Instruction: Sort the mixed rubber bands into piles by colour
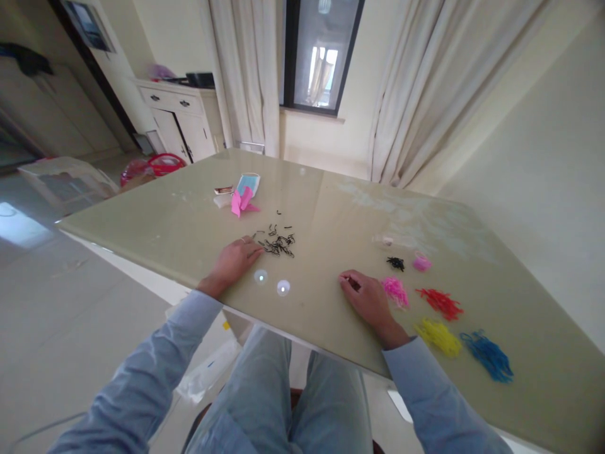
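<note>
My left hand (236,260) rests on the table, its fingertips together at the left edge of a scattered pile of small black pieces (280,244). What its fingers hold, if anything, is too small to tell. My right hand (366,296) lies on the table with its fingers curled; its contents cannot be made out. Beside it on the right is a pink bundle (395,292). Beyond are a red bundle (440,303), a yellow bundle (438,337), a blue bundle (486,356), a small black heap (396,263) and a smaller pink bundle (422,261).
The glossy table (189,233) carries a blue mask (248,183), crumpled pink paper (242,202) and a small packet (224,190) at the back left. A clear, hard-to-see item (390,241) lies behind the small black heap. A white chair (66,180) stands at the left.
</note>
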{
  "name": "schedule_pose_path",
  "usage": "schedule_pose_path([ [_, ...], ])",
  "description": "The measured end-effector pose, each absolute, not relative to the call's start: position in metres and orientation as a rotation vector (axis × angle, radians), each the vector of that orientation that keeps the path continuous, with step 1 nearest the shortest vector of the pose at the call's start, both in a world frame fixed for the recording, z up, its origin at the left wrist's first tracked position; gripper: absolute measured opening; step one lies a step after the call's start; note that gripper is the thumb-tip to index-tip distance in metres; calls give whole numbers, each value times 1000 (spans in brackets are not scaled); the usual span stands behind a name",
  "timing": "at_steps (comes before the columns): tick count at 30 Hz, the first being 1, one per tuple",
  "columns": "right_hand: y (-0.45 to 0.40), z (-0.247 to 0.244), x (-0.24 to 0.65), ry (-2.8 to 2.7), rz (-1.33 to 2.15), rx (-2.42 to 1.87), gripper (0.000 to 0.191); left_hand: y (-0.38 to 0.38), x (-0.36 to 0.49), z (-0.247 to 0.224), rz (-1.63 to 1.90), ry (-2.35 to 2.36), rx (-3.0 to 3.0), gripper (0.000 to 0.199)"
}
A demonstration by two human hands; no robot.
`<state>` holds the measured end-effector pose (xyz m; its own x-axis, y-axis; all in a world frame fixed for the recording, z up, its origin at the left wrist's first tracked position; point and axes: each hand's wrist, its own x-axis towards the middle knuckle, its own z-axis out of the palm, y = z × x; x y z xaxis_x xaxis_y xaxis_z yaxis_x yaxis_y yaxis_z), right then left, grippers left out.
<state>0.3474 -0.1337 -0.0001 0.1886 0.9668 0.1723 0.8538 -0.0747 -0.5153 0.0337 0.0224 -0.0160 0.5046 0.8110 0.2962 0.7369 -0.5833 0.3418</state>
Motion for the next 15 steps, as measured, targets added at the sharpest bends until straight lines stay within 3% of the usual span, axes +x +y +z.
schedule_pose_path([
  [8, -133, 0, 349, -1687, 314, -1951, 28, 21, 35, -14, 811, 1305, 2489, 33],
  [15, -132, -1, 349, -1686, 317, -1953, 27, -5, 51, 0, 1078, 1298, 1642, 35],
])
